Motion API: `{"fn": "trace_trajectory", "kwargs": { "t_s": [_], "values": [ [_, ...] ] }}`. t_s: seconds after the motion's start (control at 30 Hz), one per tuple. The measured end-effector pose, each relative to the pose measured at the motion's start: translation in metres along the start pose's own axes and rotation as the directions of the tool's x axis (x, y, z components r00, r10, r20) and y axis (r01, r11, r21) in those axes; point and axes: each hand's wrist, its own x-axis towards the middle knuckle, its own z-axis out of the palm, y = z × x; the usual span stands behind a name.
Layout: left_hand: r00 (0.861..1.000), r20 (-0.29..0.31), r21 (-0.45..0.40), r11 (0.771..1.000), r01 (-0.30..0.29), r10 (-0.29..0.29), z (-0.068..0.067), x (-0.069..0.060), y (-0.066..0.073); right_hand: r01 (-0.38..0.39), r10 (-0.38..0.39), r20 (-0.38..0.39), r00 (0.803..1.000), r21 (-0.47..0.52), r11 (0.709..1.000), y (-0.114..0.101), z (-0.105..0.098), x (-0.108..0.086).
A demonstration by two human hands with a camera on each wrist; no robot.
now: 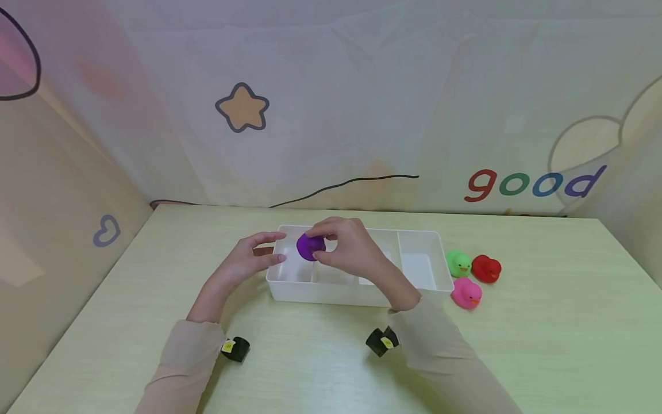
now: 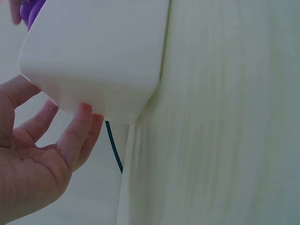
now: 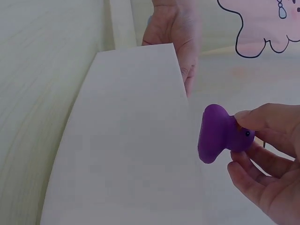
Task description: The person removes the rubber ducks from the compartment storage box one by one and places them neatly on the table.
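Note:
A purple rubber duck (image 1: 307, 248) is pinched by the head between the thumb and fingers of my right hand (image 1: 355, 246). It hangs over the left part of a white divided box (image 1: 326, 292), above the rim in the right wrist view, where the duck (image 3: 216, 135) shows its dark eye. My left hand (image 1: 247, 256) rests its fingertips on the box's left end, fingers spread and fairly straight. The left wrist view shows that hand (image 2: 42, 154) against the outer end wall. Part of the box interior is hidden behind my right hand.
Just right of the box sit a green duck (image 1: 458, 263), a red duck (image 1: 487, 268) and a pink duck (image 1: 467, 294), close together. A printed cloth backdrop (image 1: 341, 115) rises behind the pale wooden table (image 1: 289, 368).

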Motion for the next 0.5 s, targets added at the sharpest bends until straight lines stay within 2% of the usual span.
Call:
{"fn": "trace_trajectory", "kwargs": {
  "t_s": [0.5],
  "values": [
    [1.0, -0.001, -0.002, 1.0, -0.005, 0.005, 0.0, -0.002, 0.001, 0.0, 0.009, -0.091, 0.996, 0.093, 0.996, 0.011, -0.033, -0.03]
  ]
}}
